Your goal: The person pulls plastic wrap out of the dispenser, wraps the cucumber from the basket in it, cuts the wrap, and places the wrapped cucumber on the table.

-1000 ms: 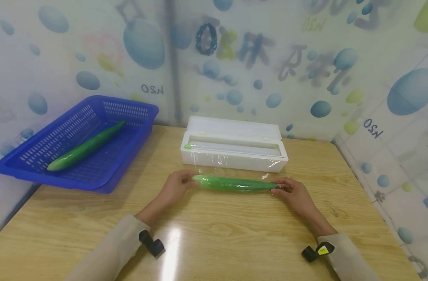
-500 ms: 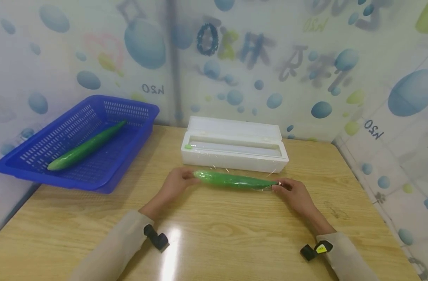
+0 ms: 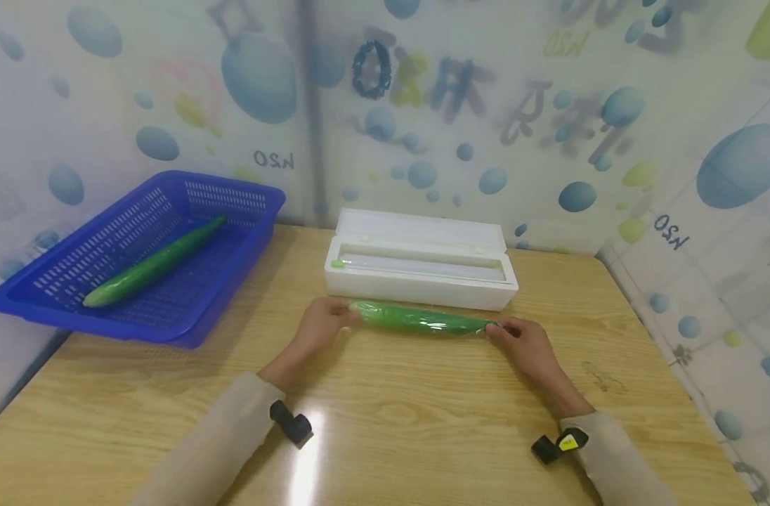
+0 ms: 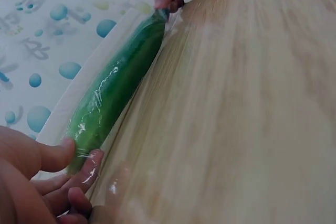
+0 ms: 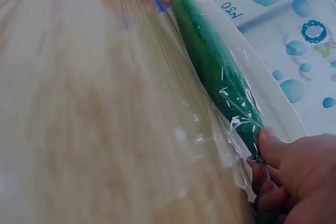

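A long green cucumber (image 3: 423, 320) with shiny cling film (image 5: 231, 111) around it lies crosswise between both hands, just in front of the white cling film box (image 3: 416, 289). The left hand (image 3: 322, 327) pinches its paler end between thumb and fingers, as the left wrist view also shows. At the darker, narrow end, the right hand (image 3: 527, 346) pinches the tip, and in the right wrist view its thumb (image 5: 273, 148) presses on the film there. The box's lid stands raised, and a pale roll (image 3: 423, 267) lies inside.
A blue plastic basket (image 3: 201, 309) stands at the left with a second cucumber (image 3: 157, 267) in it. The wooden table (image 3: 397, 429) meets a patterned wall (image 3: 435, 161) at the back and another at the right.
Both hands have moved the cucumber a little away from the body, toward the box, turning it slightly. The film stretched up to the box shows less now. The basket and box have stayed put.
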A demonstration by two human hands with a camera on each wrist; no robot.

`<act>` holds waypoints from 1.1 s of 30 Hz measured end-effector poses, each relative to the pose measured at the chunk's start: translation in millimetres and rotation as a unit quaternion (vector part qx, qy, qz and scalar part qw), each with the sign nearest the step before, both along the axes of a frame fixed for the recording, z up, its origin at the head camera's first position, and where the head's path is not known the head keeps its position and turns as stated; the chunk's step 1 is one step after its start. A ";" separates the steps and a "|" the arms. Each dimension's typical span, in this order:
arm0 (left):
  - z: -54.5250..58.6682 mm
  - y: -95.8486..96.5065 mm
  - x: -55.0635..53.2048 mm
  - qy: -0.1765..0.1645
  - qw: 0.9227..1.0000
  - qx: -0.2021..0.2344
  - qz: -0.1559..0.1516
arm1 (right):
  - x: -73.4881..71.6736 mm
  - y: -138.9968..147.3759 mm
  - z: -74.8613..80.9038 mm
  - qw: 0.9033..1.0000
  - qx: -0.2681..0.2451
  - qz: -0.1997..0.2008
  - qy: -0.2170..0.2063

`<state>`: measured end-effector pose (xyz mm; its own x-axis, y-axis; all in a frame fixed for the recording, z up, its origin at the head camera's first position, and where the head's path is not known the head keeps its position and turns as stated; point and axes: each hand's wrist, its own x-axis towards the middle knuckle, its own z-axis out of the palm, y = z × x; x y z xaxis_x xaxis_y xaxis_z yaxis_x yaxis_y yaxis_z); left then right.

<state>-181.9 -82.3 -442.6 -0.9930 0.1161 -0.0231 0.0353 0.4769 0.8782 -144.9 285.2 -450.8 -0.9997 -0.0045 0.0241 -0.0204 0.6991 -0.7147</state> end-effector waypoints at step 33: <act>2.5 13.3 -5.0 -0.028 0.988 -0.097 0.114 | -4.5 -21.0 8.3 0.997 -0.024 -0.069 -0.029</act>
